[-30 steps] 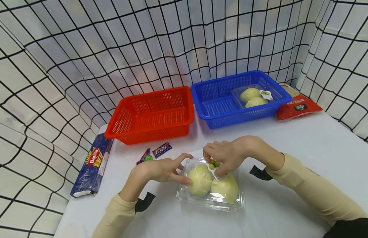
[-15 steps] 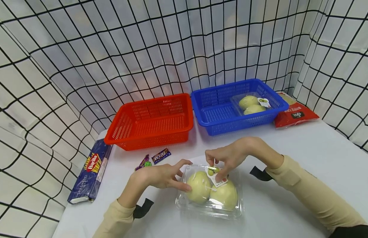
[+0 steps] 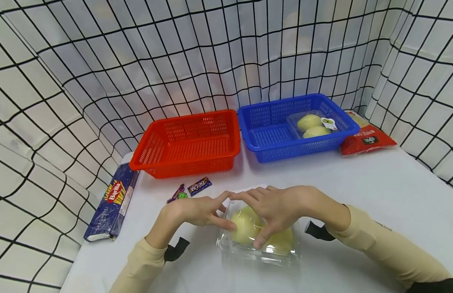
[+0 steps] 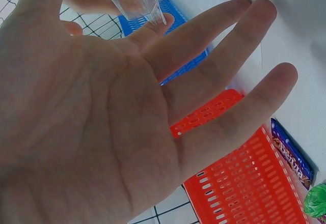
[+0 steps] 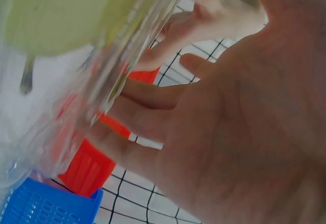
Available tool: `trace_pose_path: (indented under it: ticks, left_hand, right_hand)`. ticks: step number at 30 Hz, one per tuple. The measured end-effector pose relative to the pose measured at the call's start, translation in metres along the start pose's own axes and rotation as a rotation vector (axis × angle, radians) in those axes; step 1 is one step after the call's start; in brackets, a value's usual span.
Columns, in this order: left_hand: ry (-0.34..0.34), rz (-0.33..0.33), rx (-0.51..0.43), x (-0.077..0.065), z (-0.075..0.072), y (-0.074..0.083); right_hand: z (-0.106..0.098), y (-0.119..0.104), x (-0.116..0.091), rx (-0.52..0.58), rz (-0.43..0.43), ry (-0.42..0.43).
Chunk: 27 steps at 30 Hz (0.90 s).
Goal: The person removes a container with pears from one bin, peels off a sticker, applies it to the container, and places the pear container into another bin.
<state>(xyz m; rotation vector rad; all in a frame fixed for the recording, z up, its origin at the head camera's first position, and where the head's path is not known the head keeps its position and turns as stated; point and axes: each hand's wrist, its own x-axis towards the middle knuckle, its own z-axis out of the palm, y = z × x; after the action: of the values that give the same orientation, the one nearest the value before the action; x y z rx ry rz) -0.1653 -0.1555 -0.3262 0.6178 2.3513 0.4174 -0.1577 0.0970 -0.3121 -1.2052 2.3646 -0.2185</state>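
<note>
A clear plastic fruit box [image 3: 255, 257] holding two large pale yellow-green fruits [image 3: 244, 230] lies on the white table. My left hand [image 3: 197, 211] touches its left side, thumb on the lid and index finger at the far left corner. In the left wrist view, three fingers [image 4: 229, 114] stretch out spread. My right hand [image 3: 281, 207] lies across the box's far right part, thumb over the lid, other fingers reaching along the far edge to the left index fingertip. A fruit stem [image 5: 27, 75] shows through the plastic in the right wrist view. The right hand hides the box's white label.
A red basket [image 3: 186, 169] and a blue basket [image 3: 292, 152] stand at the back; the blue one contains a similar fruit box [image 3: 311, 124]. Wrapped candies [image 3: 199, 185] and a Barilla spaghetti pack [image 3: 112, 203] lie left. A red bag [image 3: 369, 138] lies right, by the black net.
My right hand has let go of the label that its bent fingers pressed on the lid. Its fingers have straightened and spread left across the box. The left hand has hardly moved.
</note>
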Motion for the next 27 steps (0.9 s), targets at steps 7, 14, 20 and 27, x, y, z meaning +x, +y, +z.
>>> trace_pose_path:
  ticks: [7, 14, 20, 27]
  left_hand:
    - [-0.010, -0.008, -0.008, 0.001, 0.002, 0.002]
    - [-0.011, 0.002, -0.021, 0.002, 0.000, 0.002]
    - [-0.007, 0.013, -0.023, 0.001, -0.002, 0.002]
    - [-0.009, 0.020, -0.028, 0.001, -0.003, 0.001]
  right_hand:
    - [0.005, -0.004, -0.003, -0.049, 0.085, -0.030]
    - [0.007, -0.005, -0.001, -0.093, 0.130, -0.061]
    - [0.009, -0.009, 0.002, -0.098, 0.138, -0.057]
    - [0.010, -0.014, 0.003, -0.111, 0.153, -0.070]
